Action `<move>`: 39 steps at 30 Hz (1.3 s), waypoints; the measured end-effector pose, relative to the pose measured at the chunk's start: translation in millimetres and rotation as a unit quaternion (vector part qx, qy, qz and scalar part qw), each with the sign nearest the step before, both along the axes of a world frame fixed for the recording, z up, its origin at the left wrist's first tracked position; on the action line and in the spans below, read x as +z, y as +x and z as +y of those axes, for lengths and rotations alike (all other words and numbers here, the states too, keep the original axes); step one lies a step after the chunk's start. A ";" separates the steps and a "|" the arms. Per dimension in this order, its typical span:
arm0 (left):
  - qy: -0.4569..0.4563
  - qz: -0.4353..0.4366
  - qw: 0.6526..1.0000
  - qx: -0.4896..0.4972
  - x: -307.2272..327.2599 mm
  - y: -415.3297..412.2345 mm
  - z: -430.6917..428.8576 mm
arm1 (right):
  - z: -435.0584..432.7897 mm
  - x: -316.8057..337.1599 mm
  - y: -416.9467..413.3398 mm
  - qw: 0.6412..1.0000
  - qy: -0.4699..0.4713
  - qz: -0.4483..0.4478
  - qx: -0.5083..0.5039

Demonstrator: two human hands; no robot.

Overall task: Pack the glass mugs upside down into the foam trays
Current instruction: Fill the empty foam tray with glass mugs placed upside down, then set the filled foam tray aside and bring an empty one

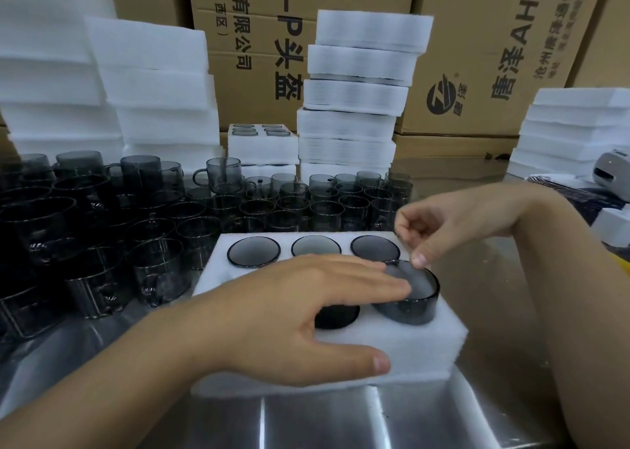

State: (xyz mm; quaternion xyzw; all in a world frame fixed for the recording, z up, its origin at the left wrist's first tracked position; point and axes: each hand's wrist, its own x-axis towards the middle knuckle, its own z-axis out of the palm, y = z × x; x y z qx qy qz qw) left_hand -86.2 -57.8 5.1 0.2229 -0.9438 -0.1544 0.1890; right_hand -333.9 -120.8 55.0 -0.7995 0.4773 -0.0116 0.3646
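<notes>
My left hand (289, 312) lies flat across the tray (409, 349), straight fingers resting on the mug (416, 298), which sits upside down, half sunk in the near right hole. My right hand (453, 227) hovers just above, loosely curled, holding nothing.

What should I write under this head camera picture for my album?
Left hand flat on the foam tray; right hand touching an upside-down glass mug that sticks up.
</notes>
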 end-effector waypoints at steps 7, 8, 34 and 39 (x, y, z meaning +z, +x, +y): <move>0.025 -0.086 0.996 -0.011 -3.2 -0.8 -4.0 | -2.8 -2.1 8.8 0.985 -0.016 0.170 -0.034; 0.035 -0.088 0.995 -0.012 -3.2 -0.8 -4.7 | -2.9 -2.1 9.5 0.981 -0.015 0.188 -0.036; 0.075 0.208 0.935 0.277 27.5 77.9 -57.6 | 55.6 -19.2 -12.0 0.963 -0.236 0.044 0.125; 0.053 0.388 0.849 0.355 30.6 86.6 -66.8 | 58.9 -4.0 -38.8 0.916 -0.381 -0.045 0.116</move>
